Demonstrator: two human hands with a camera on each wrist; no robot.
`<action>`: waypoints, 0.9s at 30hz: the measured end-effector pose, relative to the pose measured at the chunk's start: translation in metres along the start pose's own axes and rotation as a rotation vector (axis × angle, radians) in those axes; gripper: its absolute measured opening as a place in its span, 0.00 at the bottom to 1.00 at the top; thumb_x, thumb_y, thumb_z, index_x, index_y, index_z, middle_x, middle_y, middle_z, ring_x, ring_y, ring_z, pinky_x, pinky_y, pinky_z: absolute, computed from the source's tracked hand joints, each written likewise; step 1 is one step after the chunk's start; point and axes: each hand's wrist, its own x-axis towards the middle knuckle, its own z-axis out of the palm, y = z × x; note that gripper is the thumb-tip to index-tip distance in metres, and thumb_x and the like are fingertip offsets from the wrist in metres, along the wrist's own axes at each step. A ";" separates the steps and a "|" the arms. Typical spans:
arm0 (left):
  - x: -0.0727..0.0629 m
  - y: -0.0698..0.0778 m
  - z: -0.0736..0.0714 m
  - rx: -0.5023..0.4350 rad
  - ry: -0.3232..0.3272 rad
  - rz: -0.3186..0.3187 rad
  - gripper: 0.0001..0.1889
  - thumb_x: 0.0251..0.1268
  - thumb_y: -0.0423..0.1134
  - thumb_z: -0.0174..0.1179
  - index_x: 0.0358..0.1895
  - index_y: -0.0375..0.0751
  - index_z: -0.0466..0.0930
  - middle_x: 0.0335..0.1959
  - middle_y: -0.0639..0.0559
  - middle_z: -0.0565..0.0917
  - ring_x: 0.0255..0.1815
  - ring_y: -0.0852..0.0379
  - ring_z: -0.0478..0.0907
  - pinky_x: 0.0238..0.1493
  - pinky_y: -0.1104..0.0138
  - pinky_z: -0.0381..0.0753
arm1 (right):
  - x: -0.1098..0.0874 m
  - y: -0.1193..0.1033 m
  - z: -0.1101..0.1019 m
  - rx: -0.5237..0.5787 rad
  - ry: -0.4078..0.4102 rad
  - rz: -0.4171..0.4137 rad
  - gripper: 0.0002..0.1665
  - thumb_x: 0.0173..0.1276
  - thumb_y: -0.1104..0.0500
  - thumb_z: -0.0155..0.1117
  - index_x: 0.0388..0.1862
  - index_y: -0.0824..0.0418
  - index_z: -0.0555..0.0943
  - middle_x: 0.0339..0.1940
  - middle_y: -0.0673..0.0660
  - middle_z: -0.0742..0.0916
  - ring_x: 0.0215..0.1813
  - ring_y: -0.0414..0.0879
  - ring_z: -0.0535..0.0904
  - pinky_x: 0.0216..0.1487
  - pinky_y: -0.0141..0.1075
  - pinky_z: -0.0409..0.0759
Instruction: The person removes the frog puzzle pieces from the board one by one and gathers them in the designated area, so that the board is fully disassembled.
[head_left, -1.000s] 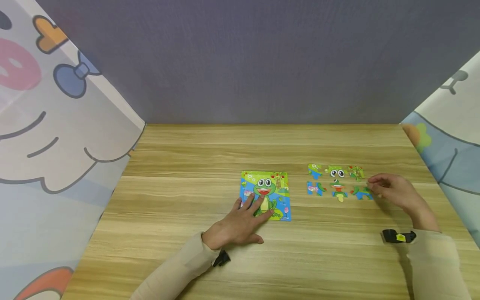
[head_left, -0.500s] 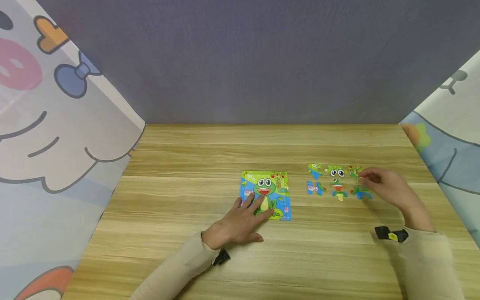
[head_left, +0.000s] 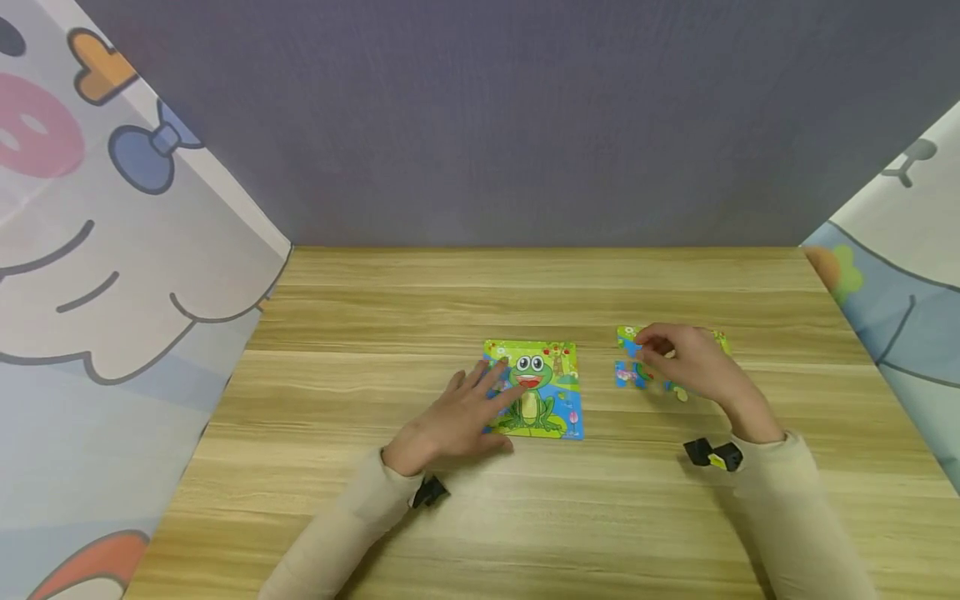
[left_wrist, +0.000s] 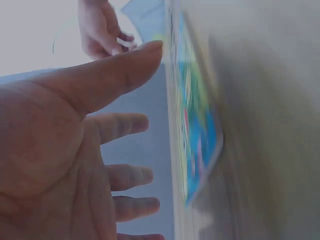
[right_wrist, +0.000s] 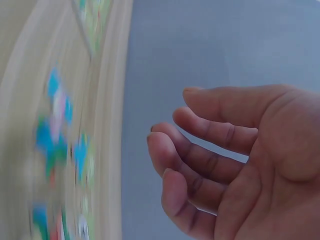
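Observation:
A square board with a frog picture [head_left: 551, 404] lies at the middle of the table. My left hand [head_left: 453, 417] is over its left side, fingers spread and straight; in the left wrist view the board [left_wrist: 200, 135] shows beyond the fingers. To the right, loose frog jigsaw pieces lie in two rows. My right hand [head_left: 693, 362] is above them with loosely bent fingers and nothing in its grasp, as the right wrist view shows. It covers most pieces; the upper left piece [head_left: 627, 337] and lower left piece [head_left: 624, 375] stay visible.
The wooden table [head_left: 375, 317] ends at a dark grey panel [head_left: 525, 125] at the back. Side walls with cartoon prints [head_left: 142, 233] flank it. Each wrist wears a black camera strap [head_left: 712, 454].
My right hand has swept left from the right end of the pieces to near their left end. My left hand has shifted slightly left on the board. The board and visible pieces stay put.

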 end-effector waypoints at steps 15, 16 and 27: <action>0.003 -0.041 -0.009 -0.148 -0.068 -0.136 0.50 0.60 0.55 0.69 0.81 0.55 0.50 0.84 0.41 0.37 0.84 0.33 0.33 0.77 0.33 0.43 | 0.042 -0.077 0.090 0.180 -0.219 -0.217 0.10 0.70 0.62 0.65 0.48 0.64 0.84 0.44 0.57 0.89 0.42 0.44 0.84 0.44 0.37 0.83; 0.003 -0.041 -0.008 -0.148 -0.073 -0.138 0.50 0.60 0.55 0.69 0.81 0.55 0.50 0.84 0.40 0.37 0.84 0.33 0.34 0.77 0.33 0.43 | 0.043 -0.080 0.097 0.179 -0.222 -0.230 0.10 0.70 0.62 0.66 0.48 0.64 0.84 0.44 0.57 0.88 0.41 0.43 0.83 0.44 0.37 0.83; 0.004 -0.049 -0.005 -0.136 -0.094 -0.145 0.48 0.61 0.56 0.68 0.81 0.52 0.52 0.84 0.38 0.38 0.84 0.33 0.34 0.78 0.34 0.43 | 0.040 -0.087 0.130 0.156 -0.206 -0.202 0.25 0.64 0.56 0.73 0.56 0.66 0.81 0.46 0.58 0.84 0.37 0.39 0.76 0.49 0.40 0.76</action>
